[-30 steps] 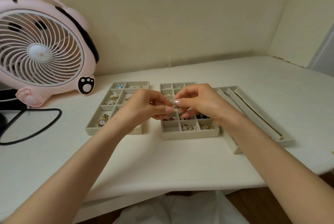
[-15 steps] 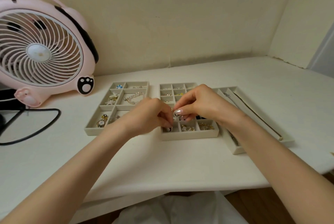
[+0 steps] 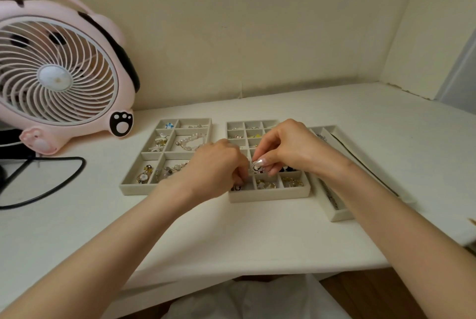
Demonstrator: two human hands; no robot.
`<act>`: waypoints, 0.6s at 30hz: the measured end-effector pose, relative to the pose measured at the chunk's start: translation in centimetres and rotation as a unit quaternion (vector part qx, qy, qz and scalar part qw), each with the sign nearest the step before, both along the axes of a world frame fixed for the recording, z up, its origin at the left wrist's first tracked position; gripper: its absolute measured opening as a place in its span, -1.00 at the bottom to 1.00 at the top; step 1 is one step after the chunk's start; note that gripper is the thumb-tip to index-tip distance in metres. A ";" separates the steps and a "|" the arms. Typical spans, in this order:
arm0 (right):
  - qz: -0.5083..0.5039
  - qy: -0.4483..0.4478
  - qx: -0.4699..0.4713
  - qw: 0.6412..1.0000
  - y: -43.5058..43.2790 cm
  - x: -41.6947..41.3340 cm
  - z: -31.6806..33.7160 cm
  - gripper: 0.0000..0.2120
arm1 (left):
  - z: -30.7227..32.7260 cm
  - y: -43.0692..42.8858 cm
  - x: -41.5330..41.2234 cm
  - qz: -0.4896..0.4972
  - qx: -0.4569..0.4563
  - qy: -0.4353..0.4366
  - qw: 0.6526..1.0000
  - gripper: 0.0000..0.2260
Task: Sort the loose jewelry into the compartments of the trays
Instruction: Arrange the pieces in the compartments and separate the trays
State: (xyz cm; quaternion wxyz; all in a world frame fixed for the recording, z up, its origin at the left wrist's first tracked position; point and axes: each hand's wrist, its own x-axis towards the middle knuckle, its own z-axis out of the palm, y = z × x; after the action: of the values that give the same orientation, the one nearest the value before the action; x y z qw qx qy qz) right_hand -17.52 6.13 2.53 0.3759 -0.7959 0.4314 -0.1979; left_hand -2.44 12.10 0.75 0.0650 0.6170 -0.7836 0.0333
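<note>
- Two hands were pressed together a second ago, both holding one small thing above the middle tray [image 3: 270, 197]. Now they stand a little apart and lower.
- The left hand [image 3: 219, 164] has gone down to the front-left compartment of that tray, its fingers curled with the tips inside. A small black-and-white piece [image 3: 236, 187] lies there, just under the fingertips. Whether the fingers pinch it or have let it go, I cannot tell, because the hand hides them.
- The right hand [image 3: 291, 148] has stayed almost in the same place. Its thumb and forefinger pinch a round piece [image 3: 256, 167] with a dark middle and a shining rim. It is held just above the second row from the front, not yet inside any compartment.
- To me this looks like a pair which was taken apart: one half goes to the front-left compartment, and the other waits in the right hand.
- I judge that the next move is to lay the round piece beside its partner. It needs a careful aim, since the compartments are narrow and the neighbouring ones already hold things.
- The left tray [image 3: 128, 188] with its bracelets and the long right tray [image 3: 340, 215] have not moved on the worktop [image 3: 257, 236]. Most pieces that I can see already lie in compartments, so the sorting seems far along.
</note>
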 end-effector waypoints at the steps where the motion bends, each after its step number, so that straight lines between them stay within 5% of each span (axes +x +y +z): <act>1: -0.001 0.000 0.002 1.000 0.0 0.0 0.0 -0.93 | -0.1 0.0 0.0 0.000 -0.009 -0.001 1.000 -0.87; 8: 0.027 0.055 -0.022 0.998 0.4 1.1 0.2 -0.95 | -0.3 -0.2 0.8 0.027 0.005 0.068 0.997 -0.92; 18: 0.095 0.219 -0.117 0.964 1.0 3.1 0.3 -0.91 | -0.4 -0.2 3.0 0.075 -0.091 0.200 0.973 -0.91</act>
State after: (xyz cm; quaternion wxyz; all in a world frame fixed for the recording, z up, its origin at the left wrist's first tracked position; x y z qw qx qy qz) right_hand -14.38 7.18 2.86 0.1936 -0.8954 0.3997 -0.0309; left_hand 0.57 11.93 0.31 0.2738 0.6599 -0.6995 -0.0152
